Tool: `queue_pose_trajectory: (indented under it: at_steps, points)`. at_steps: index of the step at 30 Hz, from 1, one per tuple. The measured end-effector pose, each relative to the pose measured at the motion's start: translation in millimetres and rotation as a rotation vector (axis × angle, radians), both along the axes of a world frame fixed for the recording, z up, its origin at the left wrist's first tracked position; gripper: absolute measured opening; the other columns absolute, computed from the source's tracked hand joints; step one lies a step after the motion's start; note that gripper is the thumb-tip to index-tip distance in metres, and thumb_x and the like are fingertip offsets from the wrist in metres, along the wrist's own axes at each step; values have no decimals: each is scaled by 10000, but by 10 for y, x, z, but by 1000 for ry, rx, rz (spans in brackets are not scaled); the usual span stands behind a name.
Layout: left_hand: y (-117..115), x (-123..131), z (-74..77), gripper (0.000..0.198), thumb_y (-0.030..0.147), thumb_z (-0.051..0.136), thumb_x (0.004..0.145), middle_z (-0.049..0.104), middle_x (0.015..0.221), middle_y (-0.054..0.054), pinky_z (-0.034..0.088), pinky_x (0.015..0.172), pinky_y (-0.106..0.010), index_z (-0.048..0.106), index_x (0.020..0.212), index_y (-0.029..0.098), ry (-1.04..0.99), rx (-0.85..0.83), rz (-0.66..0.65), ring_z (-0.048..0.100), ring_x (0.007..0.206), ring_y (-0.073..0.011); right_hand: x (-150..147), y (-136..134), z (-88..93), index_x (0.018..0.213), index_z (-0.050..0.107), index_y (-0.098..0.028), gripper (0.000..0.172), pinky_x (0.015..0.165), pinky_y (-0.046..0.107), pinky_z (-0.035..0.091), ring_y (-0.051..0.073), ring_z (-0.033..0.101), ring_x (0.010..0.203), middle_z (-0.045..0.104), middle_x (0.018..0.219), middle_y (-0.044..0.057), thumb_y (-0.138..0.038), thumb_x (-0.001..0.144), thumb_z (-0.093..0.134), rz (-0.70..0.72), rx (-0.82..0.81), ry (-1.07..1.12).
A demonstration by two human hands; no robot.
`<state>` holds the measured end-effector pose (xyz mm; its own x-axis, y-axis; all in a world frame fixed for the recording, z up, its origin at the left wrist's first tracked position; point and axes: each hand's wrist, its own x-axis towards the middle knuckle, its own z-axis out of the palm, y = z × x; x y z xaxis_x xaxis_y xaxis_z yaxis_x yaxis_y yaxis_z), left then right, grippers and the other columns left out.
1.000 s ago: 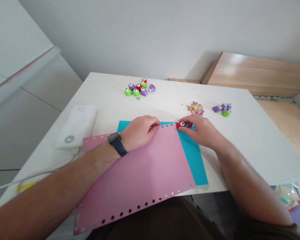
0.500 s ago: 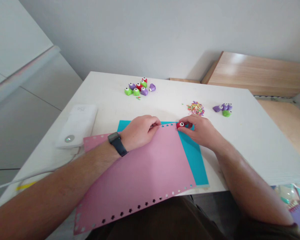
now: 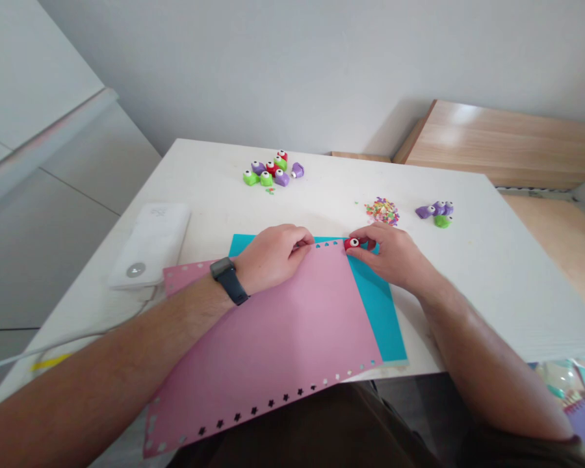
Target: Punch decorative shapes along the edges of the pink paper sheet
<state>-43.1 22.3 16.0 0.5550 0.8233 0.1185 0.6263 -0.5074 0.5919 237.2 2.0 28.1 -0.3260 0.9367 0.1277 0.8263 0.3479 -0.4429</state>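
A pink paper sheet (image 3: 292, 325) with shapes punched along its edges lies over a turquoise sheet (image 3: 377, 305) and hangs past the table's near edge. My left hand (image 3: 275, 257) pinches the pink sheet's far edge, its fingers closed. At the sheet's far right corner, my right hand (image 3: 390, 250) grips a small red craft punch (image 3: 351, 244) with a white button on top. The punch sits against the paper's corner. Beside it, several heart-like cutouts run along the far edge.
Several red, green and purple punches (image 3: 272, 169) stand at the back. A pile of coloured confetti (image 3: 382, 211) lies beyond my right hand, with more punches (image 3: 439, 211) to its right. At left are a white power bank (image 3: 151, 244) and a cable (image 3: 78, 338).
Almost nothing differs. Both hands, the red punch and the pink sheet keep the same places.
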Motion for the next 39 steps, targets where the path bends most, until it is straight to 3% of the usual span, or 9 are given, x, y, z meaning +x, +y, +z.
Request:
queue_pose_trajectory:
  at_steps: [39]
  points:
    - [-2,6,15,214,238,554,986,773,1017,-53,522,808,-337,753,1054,204,5,2,-3,706,909,-212,-7,3,20,1090,805,-245,193,828,352,513,213,690,855,778,1005,59,-370,952,756,-23,12,-9]
